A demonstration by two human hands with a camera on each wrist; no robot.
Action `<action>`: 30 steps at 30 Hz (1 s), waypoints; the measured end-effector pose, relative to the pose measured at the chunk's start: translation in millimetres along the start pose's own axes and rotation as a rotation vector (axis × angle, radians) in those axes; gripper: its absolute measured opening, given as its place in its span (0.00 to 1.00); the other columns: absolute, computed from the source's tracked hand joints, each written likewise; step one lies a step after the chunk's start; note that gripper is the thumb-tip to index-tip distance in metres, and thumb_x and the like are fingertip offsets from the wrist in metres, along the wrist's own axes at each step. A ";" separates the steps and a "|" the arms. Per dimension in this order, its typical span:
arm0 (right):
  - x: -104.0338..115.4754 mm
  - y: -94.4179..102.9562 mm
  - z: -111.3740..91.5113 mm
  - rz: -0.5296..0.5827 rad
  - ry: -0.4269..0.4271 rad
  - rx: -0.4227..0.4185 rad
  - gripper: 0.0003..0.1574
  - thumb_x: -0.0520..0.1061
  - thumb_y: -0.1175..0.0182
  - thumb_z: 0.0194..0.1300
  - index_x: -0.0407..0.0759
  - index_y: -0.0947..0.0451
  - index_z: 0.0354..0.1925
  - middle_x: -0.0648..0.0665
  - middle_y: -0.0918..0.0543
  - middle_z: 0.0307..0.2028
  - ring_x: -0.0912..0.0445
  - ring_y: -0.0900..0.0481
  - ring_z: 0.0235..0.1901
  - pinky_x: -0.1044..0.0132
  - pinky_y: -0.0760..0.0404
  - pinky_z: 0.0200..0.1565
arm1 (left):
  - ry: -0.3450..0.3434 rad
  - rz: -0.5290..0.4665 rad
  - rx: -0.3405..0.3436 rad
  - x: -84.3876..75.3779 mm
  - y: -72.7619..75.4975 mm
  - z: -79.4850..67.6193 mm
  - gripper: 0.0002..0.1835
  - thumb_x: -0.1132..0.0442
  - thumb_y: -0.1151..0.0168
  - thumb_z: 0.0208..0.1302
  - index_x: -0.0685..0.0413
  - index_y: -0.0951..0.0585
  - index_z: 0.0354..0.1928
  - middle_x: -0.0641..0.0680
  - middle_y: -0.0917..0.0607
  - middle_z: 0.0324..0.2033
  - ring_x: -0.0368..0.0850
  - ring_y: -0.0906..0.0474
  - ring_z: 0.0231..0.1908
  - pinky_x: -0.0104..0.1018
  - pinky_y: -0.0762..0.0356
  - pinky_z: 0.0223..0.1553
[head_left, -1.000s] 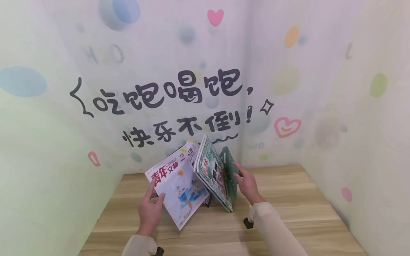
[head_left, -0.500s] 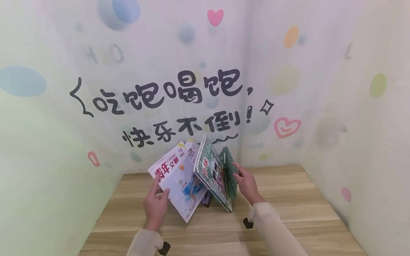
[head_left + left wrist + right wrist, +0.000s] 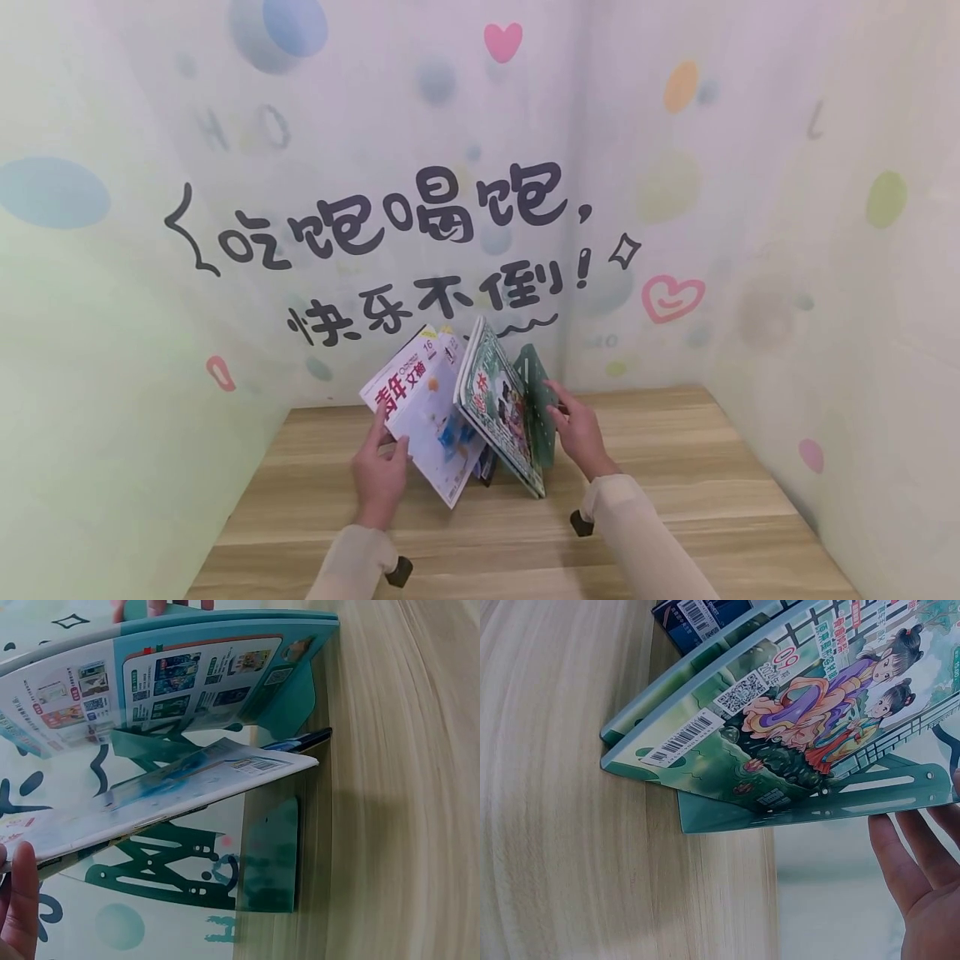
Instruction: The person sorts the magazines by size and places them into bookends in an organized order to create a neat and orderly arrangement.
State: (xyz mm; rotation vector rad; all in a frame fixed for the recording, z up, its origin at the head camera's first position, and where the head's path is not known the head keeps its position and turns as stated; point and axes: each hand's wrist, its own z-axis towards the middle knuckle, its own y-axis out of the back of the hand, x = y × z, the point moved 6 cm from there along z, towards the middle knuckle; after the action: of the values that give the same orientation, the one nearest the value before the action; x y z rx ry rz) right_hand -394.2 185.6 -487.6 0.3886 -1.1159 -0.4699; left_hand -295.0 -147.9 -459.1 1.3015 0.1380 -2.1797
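Note:
In the head view my left hand [image 3: 380,482] holds a white magazine [image 3: 435,433] with red title characters by its near left edge, thumb in front. The magazine tilts, its lower corner towards me, beside a pair of green illustrated magazines [image 3: 498,408] leaning in a green expandable bookend [image 3: 542,417]. My right hand [image 3: 581,433] holds the bookend's right end plate at its near edge; in the right wrist view several fingers [image 3: 904,870] lie against the plate's outer side. Crossed green bars [image 3: 165,870] of the bookend show below the magazine in the left wrist view.
A second white magazine [image 3: 448,343] stands partly hidden behind the held one. A dark blue book [image 3: 697,622] stands between the white and green magazines. The bookend's left end plate [image 3: 274,862] stands on the wooden table [image 3: 637,542]. A printed wall [image 3: 375,125] rises behind.
My left hand has moved right and slightly inward with the white magazine, bringing it closer to the green magazines. The right hand and the bookend stay in place.

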 end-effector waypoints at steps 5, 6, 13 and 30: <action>0.1 -0.3 -0.3 0.008 -0.006 0.000 0.29 0.39 0.43 0.71 0.56 0.31 0.67 0.41 0.28 0.65 0.41 0.21 0.52 0.47 0.19 0.48 | -0.012 -0.019 0.008 -1.9 -8.2 1.3 0.39 0.77 0.39 0.59 0.45 0.34 0.71 0.62 0.16 0.38 0.50 0.17 0.27 0.29 0.18 0.23; 0.4 -0.3 -0.5 0.012 -0.009 0.001 0.29 0.39 0.43 0.71 0.56 0.31 0.67 0.41 0.28 0.65 0.41 0.21 0.52 0.47 0.19 0.49 | -0.013 -0.019 0.011 -2.2 -9.6 1.4 0.39 0.77 0.40 0.58 0.45 0.34 0.72 0.62 0.16 0.38 0.50 0.18 0.24 0.30 0.18 0.22; 1.3 -0.3 -1.4 0.019 -0.019 0.003 0.29 0.39 0.44 0.71 0.56 0.31 0.67 0.41 0.28 0.65 0.40 0.21 0.52 0.47 0.18 0.48 | -0.034 -0.034 0.011 -1.1 -15.4 2.0 0.41 0.79 0.43 0.55 0.43 0.33 0.71 0.61 0.17 0.35 0.48 0.22 0.16 0.30 0.24 0.13; 2.2 -0.8 -2.9 -0.003 -0.007 -0.005 0.29 0.39 0.44 0.71 0.55 0.32 0.68 0.40 0.28 0.64 0.41 0.20 0.52 0.47 0.18 0.47 | -0.089 0.016 0.027 -16.3 -9.7 7.8 0.39 0.77 0.44 0.60 0.42 0.35 0.72 0.59 0.17 0.37 0.39 0.25 0.14 0.27 0.28 0.11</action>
State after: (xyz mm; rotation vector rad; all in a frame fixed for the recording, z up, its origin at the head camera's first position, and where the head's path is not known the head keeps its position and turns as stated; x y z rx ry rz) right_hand -390.9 183.8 -487.5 0.3851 -1.1206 -0.4770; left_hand -300.6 -135.8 -443.4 1.2135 0.0624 -2.2290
